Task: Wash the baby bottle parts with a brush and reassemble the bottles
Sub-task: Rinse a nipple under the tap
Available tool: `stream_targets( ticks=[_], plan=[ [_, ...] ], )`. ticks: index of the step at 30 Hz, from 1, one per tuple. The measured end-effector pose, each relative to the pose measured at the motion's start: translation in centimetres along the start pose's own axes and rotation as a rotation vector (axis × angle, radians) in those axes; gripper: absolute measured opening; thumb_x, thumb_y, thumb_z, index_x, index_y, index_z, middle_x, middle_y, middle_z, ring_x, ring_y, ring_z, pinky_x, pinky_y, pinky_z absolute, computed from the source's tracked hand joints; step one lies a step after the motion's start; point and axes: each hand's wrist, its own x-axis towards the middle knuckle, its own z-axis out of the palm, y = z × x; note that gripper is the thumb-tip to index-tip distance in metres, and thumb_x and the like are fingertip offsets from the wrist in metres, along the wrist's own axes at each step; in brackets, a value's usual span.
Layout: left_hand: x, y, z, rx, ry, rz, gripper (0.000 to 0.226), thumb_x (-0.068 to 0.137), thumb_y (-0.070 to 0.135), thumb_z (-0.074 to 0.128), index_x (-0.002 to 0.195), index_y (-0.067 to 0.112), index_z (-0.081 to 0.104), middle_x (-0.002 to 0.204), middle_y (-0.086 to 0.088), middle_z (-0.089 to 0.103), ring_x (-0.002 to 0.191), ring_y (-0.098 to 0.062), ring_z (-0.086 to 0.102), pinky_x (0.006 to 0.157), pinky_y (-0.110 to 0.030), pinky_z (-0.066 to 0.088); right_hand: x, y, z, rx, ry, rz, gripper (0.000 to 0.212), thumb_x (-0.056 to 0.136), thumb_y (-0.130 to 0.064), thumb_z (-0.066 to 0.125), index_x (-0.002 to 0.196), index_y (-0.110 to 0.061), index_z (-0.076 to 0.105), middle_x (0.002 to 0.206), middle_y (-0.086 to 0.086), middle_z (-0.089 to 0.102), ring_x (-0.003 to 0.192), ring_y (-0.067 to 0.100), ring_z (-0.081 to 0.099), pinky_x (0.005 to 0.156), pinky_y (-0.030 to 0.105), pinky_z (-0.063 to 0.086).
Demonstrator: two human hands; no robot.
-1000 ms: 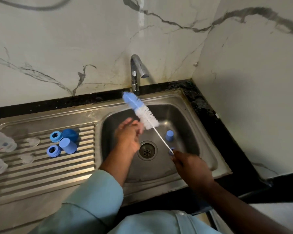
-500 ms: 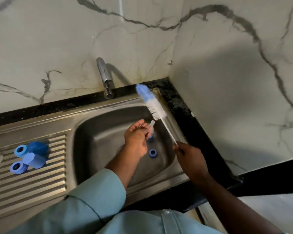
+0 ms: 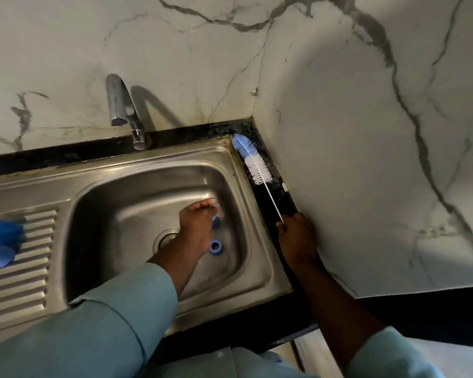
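While over the sink (image 3: 137, 162) — right hand (image 3: 295, 236) gripping brush (image 3: 253, 162), left hand (image 3: 200, 225) (blurred) unclear.

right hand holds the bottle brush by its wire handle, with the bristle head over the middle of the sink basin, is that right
Not quite. The right hand does hold the bottle brush by its wire handle, but the head view shows the bristle head over the dark counter strip at the sink's back right corner, not the basin middle.

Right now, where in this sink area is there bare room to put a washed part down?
Free: basin floor left of the drain, and the ribbed drainboard nearer you. Crowded: around the left hand and blue ring, and the blue parts.
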Motion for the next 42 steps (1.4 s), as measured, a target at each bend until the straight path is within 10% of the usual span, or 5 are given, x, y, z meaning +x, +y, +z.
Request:
stream_targets(
  ticks=[6,18,25,32,42],
  plan=[
    [0.5,-0.2,-2.4,0.035,-0.031,-0.029,0.009,0.092,0.011,0.066,0.092,0.020,0.064,0.098,-0.005,0.071,0.082,-0.016,0.061,0.065,-0.027,0.042,-0.2,-0.3,0.5,-0.078,0.098,-0.088,0.024,0.081,-0.024,0.070,0.100,-0.010,0.070,0.096,0.016,0.060,0.085,0.039,0.055,0.076,0.041,0.046],
    [4.6,4.0,-9.9,-0.261,0.022,-0.019,0.016,0.094,-0.005,0.056,0.091,0.010,0.060,0.079,-0.010,0.063,0.073,-0.021,0.060,0.071,-0.035,0.052,5.1,-22.8,1.5,0.488,-0.380,-0.442,0.031,0.091,-0.021,0.062,0.120,-0.011,0.065,0.117,0.009,0.064,0.106,0.021,0.060,0.093,0.022,0.042],
    [10.5,5.9,-11.0,-0.474,0.034,-0.241,0.017,0.104,0.015,0.044,0.103,0.011,0.061,0.076,-0.012,0.066,0.065,-0.020,0.062,0.065,-0.030,0.051,13.4,-31.7,5.8,0.241,-0.357,-0.680,0.034,0.095,-0.015,0.050,0.127,-0.014,0.059,0.120,0.016,0.063,0.108,0.030,0.060,0.094,0.040,0.050],
    [14.4,5.4,-10.2,-0.583,0.012,-0.396,0.032,0.100,0.037,0.051,0.096,0.007,0.061,0.075,-0.011,0.062,0.064,-0.017,0.057,0.059,-0.026,0.048,17.9,-32.5,12.9,0.032,-0.490,-0.920,0.057,0.079,-0.053,0.017,0.135,-0.059,0.020,0.139,0.012,0.050,0.127,0.035,0.046,0.106,0.053,0.035],
    [16.0,4.3,-8.7,-0.619,-0.041,-0.473,0.027,0.102,0.029,0.048,0.087,0.009,0.061,0.068,-0.008,0.060,0.058,-0.014,0.052,0.057,-0.024,0.041,18.2,-33.4,13.0,0.175,-0.545,-0.866,0.075,0.074,-0.064,0.012,0.129,-0.036,0.055,0.134,-0.003,0.055,0.127,0.016,0.048,0.115,0.042,0.028]
  ],
)
